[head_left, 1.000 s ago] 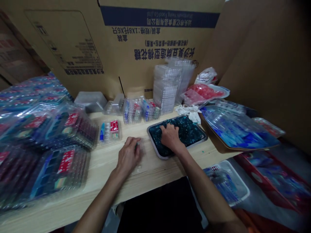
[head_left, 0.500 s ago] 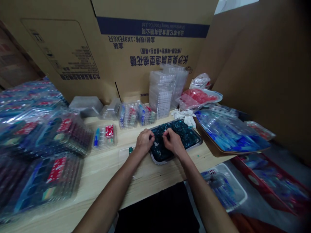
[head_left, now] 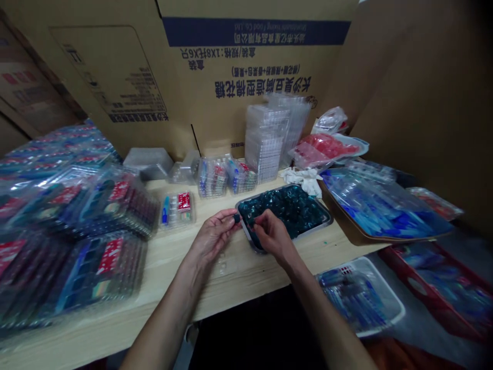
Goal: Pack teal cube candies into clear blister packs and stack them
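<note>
My left hand [head_left: 213, 234] is turned partly palm up at the left edge of a shallow tray. Between its thumb and fingertips sits a small dark blue-green piece [head_left: 236, 218]. The tray [head_left: 329, 222] is filled with glossy dark teal pieces [head_left: 287, 205]. Over its near left part, my right hand [head_left: 271, 234] is closed in a pinch; what its fingertips hold, if anything, is too small to make out. A clear plastic blister tray [head_left: 223, 264] lies on the table, partly hidden by my left forearm.
Stacked filled blister packs [head_left: 111, 257] crowd the left. One clear pack [head_left: 177, 209] holds a blue item and a red card. Empty clear trays [head_left: 265, 141] stand before the cardboard box [head_left: 215, 123]. A carton of blue packets [head_left: 381, 210], a white basket [head_left: 396, 313] and a red bin [head_left: 408, 282] are right.
My left hand has moved left off the teal pieces and turned palm up, with a dark piece now visible in its fingers. My right hand has shifted slightly toward the tray's near left edge.
</note>
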Available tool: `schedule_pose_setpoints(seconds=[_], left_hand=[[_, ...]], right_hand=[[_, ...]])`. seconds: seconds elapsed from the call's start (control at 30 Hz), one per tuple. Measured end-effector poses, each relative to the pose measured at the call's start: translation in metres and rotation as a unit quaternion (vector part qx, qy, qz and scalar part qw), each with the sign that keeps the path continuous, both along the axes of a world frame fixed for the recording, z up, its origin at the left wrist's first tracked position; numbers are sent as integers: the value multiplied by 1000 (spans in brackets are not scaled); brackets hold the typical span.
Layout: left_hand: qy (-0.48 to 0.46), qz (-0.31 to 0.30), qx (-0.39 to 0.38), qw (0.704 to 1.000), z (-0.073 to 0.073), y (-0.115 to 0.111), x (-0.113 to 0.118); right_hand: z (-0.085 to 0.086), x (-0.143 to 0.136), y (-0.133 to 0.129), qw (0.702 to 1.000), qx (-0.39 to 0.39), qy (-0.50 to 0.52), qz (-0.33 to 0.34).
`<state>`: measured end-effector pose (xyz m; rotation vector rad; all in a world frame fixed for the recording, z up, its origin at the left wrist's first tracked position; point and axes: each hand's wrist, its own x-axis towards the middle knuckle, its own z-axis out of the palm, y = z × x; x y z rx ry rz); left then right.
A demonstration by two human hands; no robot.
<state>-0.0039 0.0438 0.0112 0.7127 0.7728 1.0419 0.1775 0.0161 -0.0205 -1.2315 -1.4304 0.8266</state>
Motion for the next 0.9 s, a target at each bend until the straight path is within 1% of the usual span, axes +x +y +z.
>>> schedule_pose_setpoints(seconds=[0.13, 0.23, 0.27, 0.33, 0.43, 0.5, 0.57, 0.63, 0.73, 0.83, 0.9], left_hand=[[11, 33, -10, 999, -2, -15, -20], [23, 39, -18, 999, -4, -27, -36], [32, 38, -20, 999, -5, -31, -42], [65, 49, -12, 997, -6, -38, -53], [157, 80, 35, 984, -11, -47, -69], [250, 83, 92, 960, -15, -51, -77], [339, 74, 154, 925, -21, -54, -80], [396, 65, 193, 895, -26, -55, -79], [440, 73, 219, 868, -33, -51, -72], [476, 87, 289, 826, -39, -44, -64], [484, 90, 321, 809, -43, -40, -61]], right_hand=[[-5, -21, -6, 999, 4, 30, 17], [-9, -27, -7, 997, 5, 61, 51], [-10, -28, -9, 997, 5, 56, 58], [-10, -31, -16, 999, 10, 20, 48], [-13, -39, -34, 999, 39, -31, 20], [-17, -50, -48, 997, 57, -40, 29], [-22, -61, -58, 996, 56, -35, 55], [-29, -69, -63, 996, 43, -30, 74], [-35, -75, -63, 996, 28, -31, 82], [-37, -75, -62, 995, 29, -38, 87], [-36, -74, -62, 995, 34, -42, 89]])
